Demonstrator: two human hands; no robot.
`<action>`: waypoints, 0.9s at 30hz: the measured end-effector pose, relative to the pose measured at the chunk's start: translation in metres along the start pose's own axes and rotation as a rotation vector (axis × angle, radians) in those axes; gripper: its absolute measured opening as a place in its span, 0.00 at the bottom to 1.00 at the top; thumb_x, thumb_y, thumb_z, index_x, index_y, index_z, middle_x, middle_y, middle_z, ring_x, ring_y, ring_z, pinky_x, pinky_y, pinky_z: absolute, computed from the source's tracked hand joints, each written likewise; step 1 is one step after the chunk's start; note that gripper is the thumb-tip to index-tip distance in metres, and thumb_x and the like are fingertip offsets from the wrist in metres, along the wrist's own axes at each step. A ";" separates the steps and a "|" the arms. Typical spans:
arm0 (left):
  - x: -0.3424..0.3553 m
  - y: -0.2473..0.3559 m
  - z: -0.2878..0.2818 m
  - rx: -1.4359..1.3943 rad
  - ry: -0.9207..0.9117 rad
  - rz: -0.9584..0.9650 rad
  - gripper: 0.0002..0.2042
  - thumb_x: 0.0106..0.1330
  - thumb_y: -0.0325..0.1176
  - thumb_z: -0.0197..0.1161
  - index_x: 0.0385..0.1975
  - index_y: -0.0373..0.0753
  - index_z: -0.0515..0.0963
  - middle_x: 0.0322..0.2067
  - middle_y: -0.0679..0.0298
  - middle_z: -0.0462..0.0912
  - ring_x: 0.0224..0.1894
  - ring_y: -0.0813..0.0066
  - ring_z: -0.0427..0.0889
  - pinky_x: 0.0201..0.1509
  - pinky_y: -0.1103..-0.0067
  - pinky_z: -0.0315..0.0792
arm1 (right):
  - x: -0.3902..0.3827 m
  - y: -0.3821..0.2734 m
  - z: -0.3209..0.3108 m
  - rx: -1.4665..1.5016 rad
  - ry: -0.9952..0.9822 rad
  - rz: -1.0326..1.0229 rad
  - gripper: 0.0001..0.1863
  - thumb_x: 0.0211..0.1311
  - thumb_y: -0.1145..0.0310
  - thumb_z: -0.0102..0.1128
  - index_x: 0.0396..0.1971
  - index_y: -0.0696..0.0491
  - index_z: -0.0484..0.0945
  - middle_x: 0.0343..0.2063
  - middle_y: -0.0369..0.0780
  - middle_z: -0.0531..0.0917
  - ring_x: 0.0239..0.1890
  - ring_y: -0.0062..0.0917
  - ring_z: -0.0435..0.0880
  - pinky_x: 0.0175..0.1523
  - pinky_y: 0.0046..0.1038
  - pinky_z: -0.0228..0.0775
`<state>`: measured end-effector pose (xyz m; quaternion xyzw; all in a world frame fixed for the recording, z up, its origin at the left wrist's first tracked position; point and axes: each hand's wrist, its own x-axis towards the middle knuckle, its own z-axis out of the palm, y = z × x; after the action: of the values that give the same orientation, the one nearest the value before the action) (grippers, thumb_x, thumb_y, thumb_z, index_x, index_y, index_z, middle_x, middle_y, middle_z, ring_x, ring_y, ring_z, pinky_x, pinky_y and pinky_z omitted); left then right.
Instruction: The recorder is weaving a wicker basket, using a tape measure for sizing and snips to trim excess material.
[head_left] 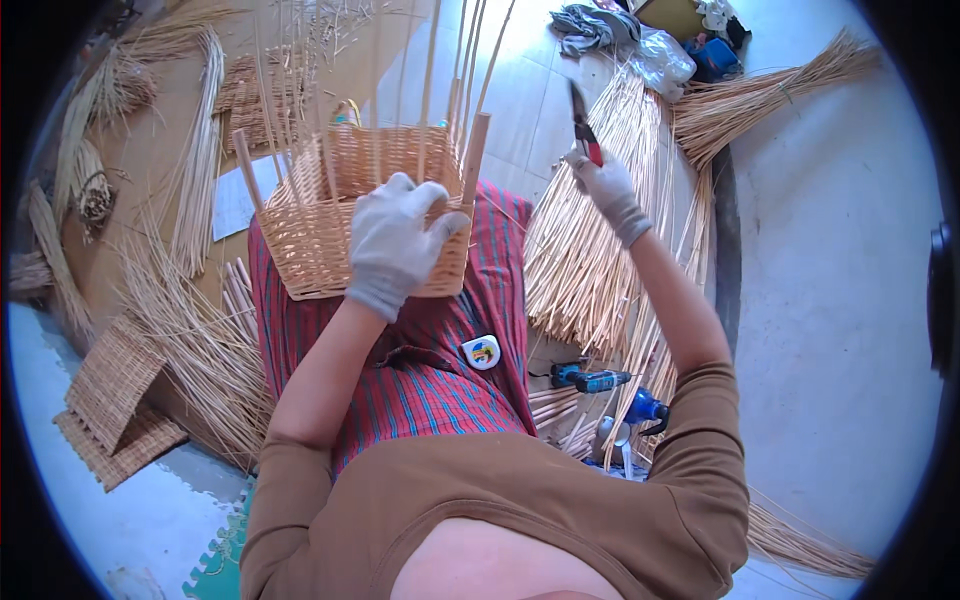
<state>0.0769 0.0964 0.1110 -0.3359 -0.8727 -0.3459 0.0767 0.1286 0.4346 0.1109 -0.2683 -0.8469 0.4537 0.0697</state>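
A half-woven rattan basket (313, 250) rests on my lap, over a red striped cloth (499, 260). Long upright stakes (430, 75) rise from its walls, and thicker wooden posts (477, 155) stand at its near corners. In a pale work glove, my left hand (395, 228) is closed over the rim of the basket's near wall, its fingers curled to the inside. Out to the right and away from the basket, my gloved right hand (605, 185) grips red-handled pruning shears (583, 125), their dark blades pointing up and away.
Bundles of cut rattan (600, 220) lie on the floor to the right, with more loose strands (200, 335) at left. Woven panels (115, 385) lie at far left. A cordless drill (590, 379) and a blue bottle (645, 408) are beside my right elbow.
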 end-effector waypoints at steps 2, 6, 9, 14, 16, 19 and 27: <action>-0.018 -0.004 -0.029 -0.113 0.070 0.070 0.18 0.57 0.50 0.73 0.36 0.44 0.82 0.32 0.60 0.78 0.38 0.57 0.80 0.47 0.64 0.71 | -0.009 0.026 0.027 0.471 -0.005 0.021 0.12 0.67 0.61 0.64 0.31 0.54 0.80 0.18 0.32 0.76 0.18 0.16 0.73 0.25 0.22 0.63; -0.065 0.001 -0.087 -0.156 0.148 0.100 0.29 0.48 0.58 0.78 0.41 0.42 0.77 0.39 0.57 0.75 0.45 0.54 0.76 0.51 0.62 0.71 | -0.037 0.056 0.060 0.820 -0.151 0.216 0.12 0.71 0.61 0.58 0.42 0.54 0.81 0.20 0.33 0.78 0.18 0.21 0.75 0.24 0.24 0.65; -0.085 0.014 -0.090 -0.265 0.133 0.131 0.31 0.46 0.53 0.82 0.46 0.42 0.80 0.43 0.55 0.74 0.47 0.54 0.75 0.54 0.62 0.71 | -0.064 0.073 0.069 1.065 -0.048 0.334 0.11 0.73 0.57 0.58 0.34 0.49 0.78 0.21 0.32 0.78 0.17 0.23 0.76 0.23 0.24 0.70; -0.061 -0.022 -0.062 -0.402 0.104 0.195 0.28 0.47 0.43 0.83 0.49 0.43 0.82 0.51 0.54 0.74 0.56 0.54 0.74 0.62 0.62 0.69 | -0.103 0.094 0.076 1.309 0.193 0.285 0.12 0.72 0.58 0.60 0.39 0.52 0.77 0.29 0.35 0.82 0.25 0.26 0.82 0.28 0.28 0.78; -0.043 -0.059 -0.053 -0.409 0.129 0.188 0.27 0.50 0.42 0.81 0.51 0.43 0.82 0.56 0.53 0.75 0.61 0.55 0.74 0.67 0.64 0.68 | -0.111 0.095 0.088 1.278 0.235 0.299 0.09 0.72 0.61 0.59 0.38 0.52 0.78 0.30 0.34 0.82 0.28 0.24 0.83 0.32 0.27 0.81; -0.027 -0.122 -0.042 -0.566 0.145 -0.012 0.21 0.58 0.36 0.74 0.52 0.41 0.80 0.54 0.55 0.78 0.59 0.61 0.76 0.65 0.66 0.71 | -0.117 0.085 0.114 1.201 0.093 0.333 0.05 0.71 0.65 0.60 0.35 0.47 0.76 0.27 0.32 0.78 0.25 0.21 0.79 0.28 0.23 0.73; -0.036 -0.187 -0.012 -0.875 0.128 -0.361 0.28 0.67 0.36 0.71 0.65 0.33 0.72 0.54 0.58 0.80 0.56 0.74 0.79 0.63 0.76 0.73 | -0.162 -0.004 0.148 0.302 0.171 -0.224 0.13 0.71 0.64 0.65 0.47 0.54 0.76 0.32 0.31 0.78 0.32 0.15 0.77 0.37 0.23 0.72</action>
<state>-0.0163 -0.0310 0.0029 -0.1575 -0.6833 -0.7085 -0.0795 0.2103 0.2413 0.0492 -0.1962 -0.7847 0.5407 0.2308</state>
